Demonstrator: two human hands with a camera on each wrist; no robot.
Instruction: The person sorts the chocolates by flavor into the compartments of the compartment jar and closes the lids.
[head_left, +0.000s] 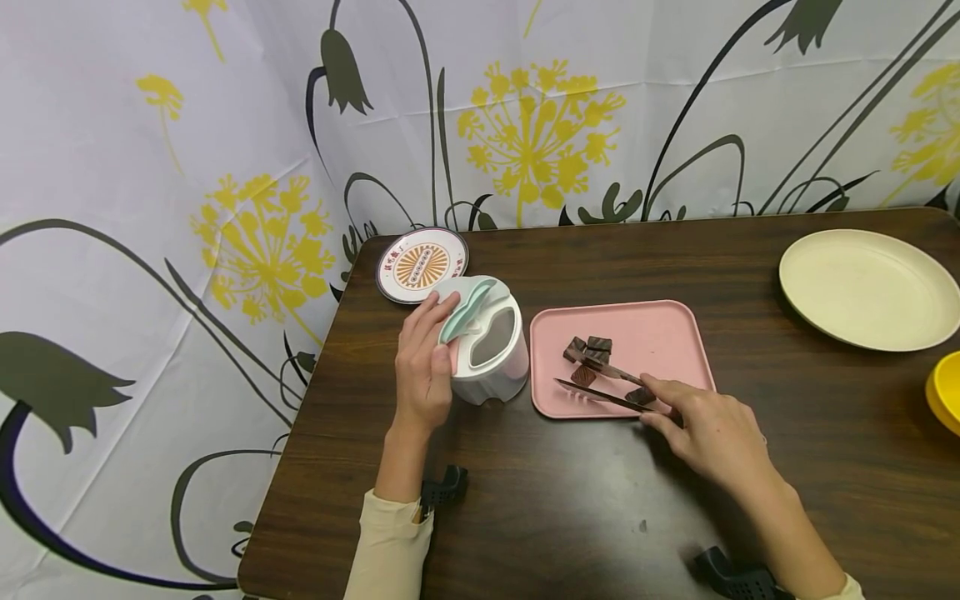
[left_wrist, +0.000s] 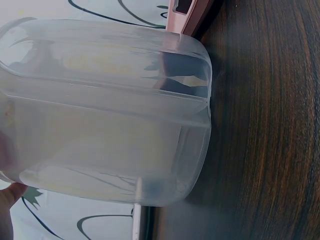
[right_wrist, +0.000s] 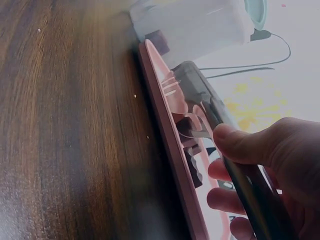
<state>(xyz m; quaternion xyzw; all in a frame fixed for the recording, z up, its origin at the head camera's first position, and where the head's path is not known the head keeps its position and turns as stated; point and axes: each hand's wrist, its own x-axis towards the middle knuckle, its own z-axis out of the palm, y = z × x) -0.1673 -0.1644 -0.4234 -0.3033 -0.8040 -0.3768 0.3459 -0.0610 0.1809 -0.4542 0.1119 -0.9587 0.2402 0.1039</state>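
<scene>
Chocolates partly behind tongs

Left hand upright, fingers perhaps bent; right hand in pinching grip

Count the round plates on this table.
2: a patterned plate at the back left, behind the white container, and a cream plate to the right of the pink tray.
</scene>
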